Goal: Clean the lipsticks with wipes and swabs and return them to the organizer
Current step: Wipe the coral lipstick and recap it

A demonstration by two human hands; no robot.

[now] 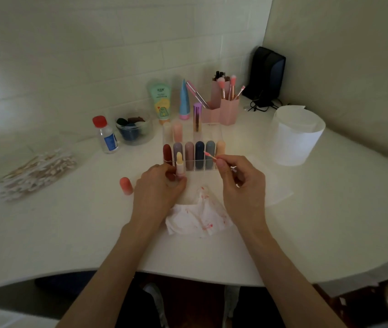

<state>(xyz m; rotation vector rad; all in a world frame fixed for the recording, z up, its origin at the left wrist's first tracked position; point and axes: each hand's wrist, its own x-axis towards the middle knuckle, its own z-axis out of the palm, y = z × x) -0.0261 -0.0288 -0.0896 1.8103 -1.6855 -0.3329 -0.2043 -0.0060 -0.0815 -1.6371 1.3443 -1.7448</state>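
Though the green squeeze tube [162, 98] and red-capped clear bottle [106, 136] carry print, none is legible. Left hand [157, 189] grips an upright uncapped lipstick with pale-yellow bullet and pink case [179, 164]; right hand [241, 179] pinches a pink-tipped cotton swab [210, 156], apart from it. Just beyond the fingertips [221, 165] stands the clear acrylic organizer [211, 168]; below them lies a red-stained white wipe [197, 216].
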